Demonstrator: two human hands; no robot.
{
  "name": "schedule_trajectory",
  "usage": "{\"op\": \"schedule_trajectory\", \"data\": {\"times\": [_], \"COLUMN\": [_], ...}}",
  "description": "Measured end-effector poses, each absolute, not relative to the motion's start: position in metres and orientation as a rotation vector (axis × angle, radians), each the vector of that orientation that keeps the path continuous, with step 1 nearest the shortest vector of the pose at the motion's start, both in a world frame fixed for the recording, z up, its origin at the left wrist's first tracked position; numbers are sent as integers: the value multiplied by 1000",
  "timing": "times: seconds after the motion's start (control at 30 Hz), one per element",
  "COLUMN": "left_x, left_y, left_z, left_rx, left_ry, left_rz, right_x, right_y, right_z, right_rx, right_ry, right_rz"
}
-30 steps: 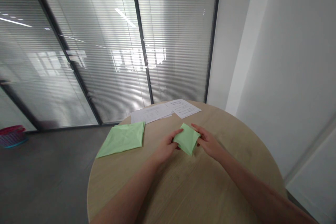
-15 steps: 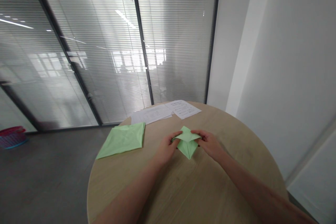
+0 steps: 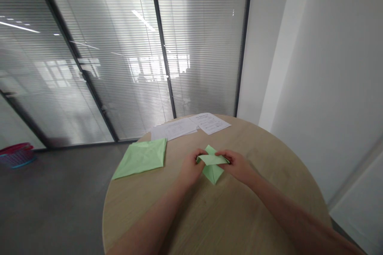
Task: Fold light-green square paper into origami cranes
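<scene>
Pale green folded paper (image 3: 212, 162) is sitting between our left grip (image 3: 191, 166) and our right grip (image 3: 238, 164), and we are grasping its opposite sides with both. A flap (image 3: 210, 159) is stretching from one grip to the other, while a pointed end (image 3: 214, 179) is showing below, nearer us. Left of our left grip, a larger green piece (image 3: 143, 157) is lying on the surface (image 3: 266, 151); beyond both grips, printed white sheets (image 3: 176, 128) are lying.

Left hand (image 3: 190, 169) and right hand (image 3: 237, 165) grip a folded green paper (image 3: 213, 160) over a round table (image 3: 263, 155), white sheets (image 3: 210, 122) beyond.
</scene>
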State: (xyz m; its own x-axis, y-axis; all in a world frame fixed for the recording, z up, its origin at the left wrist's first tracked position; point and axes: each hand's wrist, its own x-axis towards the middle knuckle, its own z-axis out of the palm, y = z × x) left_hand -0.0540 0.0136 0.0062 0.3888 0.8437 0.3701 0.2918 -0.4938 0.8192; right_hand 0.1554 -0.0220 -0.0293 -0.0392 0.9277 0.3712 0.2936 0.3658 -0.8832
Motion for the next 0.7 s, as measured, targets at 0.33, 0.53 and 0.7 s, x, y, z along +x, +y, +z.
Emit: {"op": "schedule_trajectory", "data": {"times": [0.33, 0.53, 0.7], "left_x": [-54, -52, -47], "left_y": [12, 6, -7], "left_z": [12, 13, 12], "left_rx": [1982, 2066, 2292], "left_ry": [1118, 1067, 1040], "left_rz": [1090, 1046, 948], "right_x": [152, 155, 165], "right_y": [-27, -18, -14], "right_z": [-23, -31, -34], "right_rx": [-1082, -1187, -1191], "right_ry": [-1548, -1477, -1439], "right_rz": [787, 708, 636]}}
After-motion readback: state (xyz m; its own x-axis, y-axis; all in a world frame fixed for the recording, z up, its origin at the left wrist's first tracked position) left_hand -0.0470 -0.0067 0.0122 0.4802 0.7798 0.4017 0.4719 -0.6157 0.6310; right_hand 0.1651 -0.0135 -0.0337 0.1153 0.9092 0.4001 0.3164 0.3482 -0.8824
